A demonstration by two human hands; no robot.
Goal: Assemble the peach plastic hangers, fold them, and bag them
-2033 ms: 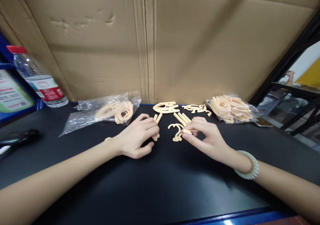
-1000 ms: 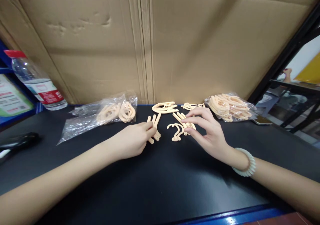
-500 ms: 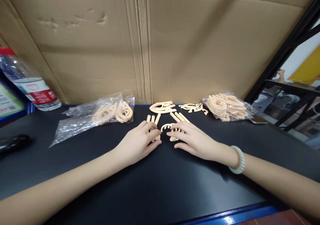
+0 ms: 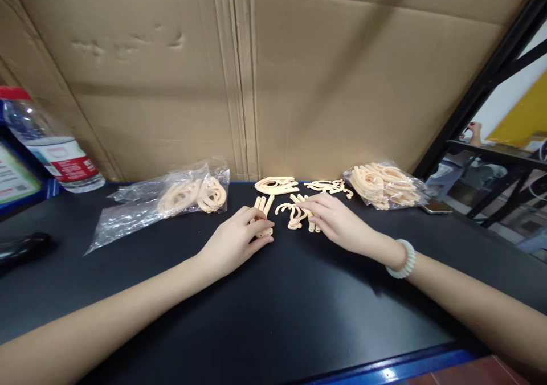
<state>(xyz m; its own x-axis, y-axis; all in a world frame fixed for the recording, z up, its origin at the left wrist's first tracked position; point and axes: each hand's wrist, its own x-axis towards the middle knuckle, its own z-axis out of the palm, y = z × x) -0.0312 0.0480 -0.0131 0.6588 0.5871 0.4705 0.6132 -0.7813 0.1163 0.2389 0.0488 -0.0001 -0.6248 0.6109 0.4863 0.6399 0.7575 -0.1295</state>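
My left hand (image 4: 233,242) rests on the black table (image 4: 273,305), its fingers curled round the near ends of a few straight beige plastic sticks (image 4: 262,204). Just to the right, my right hand (image 4: 339,222) lies flat with its fingers stretched over more beige sticks and beside two beige hook pieces (image 4: 290,213). It wears a pale bead bracelet (image 4: 401,259). Behind the hands lie a small stack of beige loops (image 4: 277,185) and a cluster of small hooks (image 4: 327,186).
A clear bag of beige loops (image 4: 188,196) lies at the left, a fuller one (image 4: 387,187) at the right with a phone (image 4: 436,205) beside it. A water bottle (image 4: 47,146) and a black object (image 4: 21,245) sit far left. A cardboard wall (image 4: 256,77) stands behind.
My right hand came down from a raised pinch and now lies flat on the sticks, slightly farther back. My left hand stays on its sticks. The view shifted a little.
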